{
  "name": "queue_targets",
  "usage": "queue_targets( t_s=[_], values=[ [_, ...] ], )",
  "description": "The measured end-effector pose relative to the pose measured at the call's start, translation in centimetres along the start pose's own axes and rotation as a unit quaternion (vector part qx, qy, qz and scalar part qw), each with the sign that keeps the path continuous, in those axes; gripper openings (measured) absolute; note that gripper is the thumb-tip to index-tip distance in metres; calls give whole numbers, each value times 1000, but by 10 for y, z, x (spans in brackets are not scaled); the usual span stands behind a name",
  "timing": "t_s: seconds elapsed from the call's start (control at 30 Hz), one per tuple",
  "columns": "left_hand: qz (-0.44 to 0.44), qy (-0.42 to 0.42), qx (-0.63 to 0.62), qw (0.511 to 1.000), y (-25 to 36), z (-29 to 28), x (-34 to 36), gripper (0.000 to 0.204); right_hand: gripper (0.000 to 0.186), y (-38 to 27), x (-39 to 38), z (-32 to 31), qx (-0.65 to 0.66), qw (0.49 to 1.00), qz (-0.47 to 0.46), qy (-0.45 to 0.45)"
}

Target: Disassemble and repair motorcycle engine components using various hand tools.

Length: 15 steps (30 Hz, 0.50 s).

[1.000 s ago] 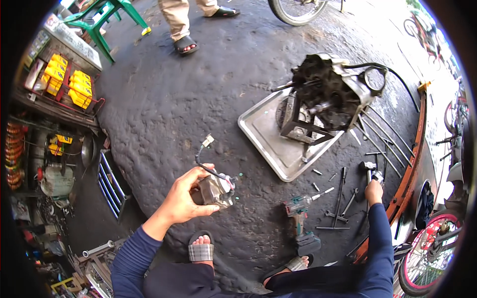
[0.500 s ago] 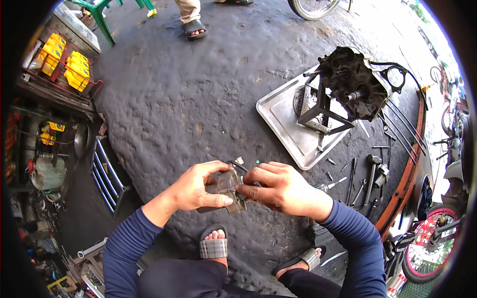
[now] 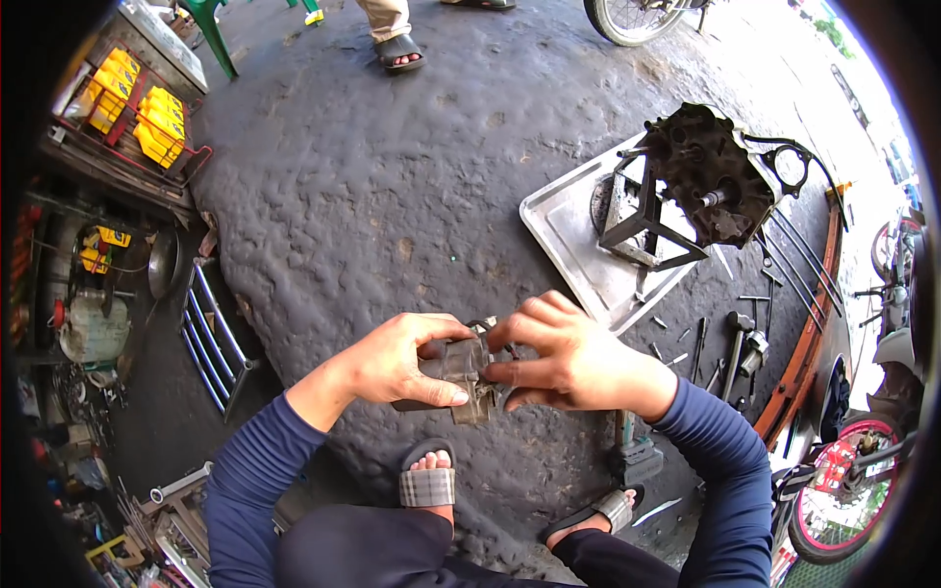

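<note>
Part (image 3: pixel 469 397), grey, held up over ground between hands. Gripped by left hand (image 3: pixel 407 361), thumb and fingers closed on its left side. Right hand (image 3: pixel 564 361) brought to its right side, fingers curled, partly spread; whether part is pinched there cannot be told. Drill (image 3: pixel 637 459) laid near right sandal (image 3: pixel 615 507), partly hidden by right arm. Farther: hammer (image 3: pixel 736 353) laid on ground; engine (image 3: pixel 704 162) propped on stand (image 3: pixel 642 223) over tray (image 3: pixel 573 263).
</note>
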<state>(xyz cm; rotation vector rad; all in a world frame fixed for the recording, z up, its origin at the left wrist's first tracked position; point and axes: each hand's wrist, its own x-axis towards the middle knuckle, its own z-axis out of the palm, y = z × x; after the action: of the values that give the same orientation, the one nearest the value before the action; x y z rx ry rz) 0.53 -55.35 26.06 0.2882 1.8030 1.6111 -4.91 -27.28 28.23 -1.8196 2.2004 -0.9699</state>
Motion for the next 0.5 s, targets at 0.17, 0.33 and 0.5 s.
queue_targets(
  t_s=[0.17,0.33,0.5],
  values=[
    [16,44,2,999,-41,-3,12,75,38,23,-4,22,-86,996,-8,-10],
    [160,224,254,927,-110,4,55,79,66,54,-33,77,-110,949,245,162],
    [87,279,324,900,-183,7,84,76,57,38,-79,160,41,839,428,335]
  ],
)
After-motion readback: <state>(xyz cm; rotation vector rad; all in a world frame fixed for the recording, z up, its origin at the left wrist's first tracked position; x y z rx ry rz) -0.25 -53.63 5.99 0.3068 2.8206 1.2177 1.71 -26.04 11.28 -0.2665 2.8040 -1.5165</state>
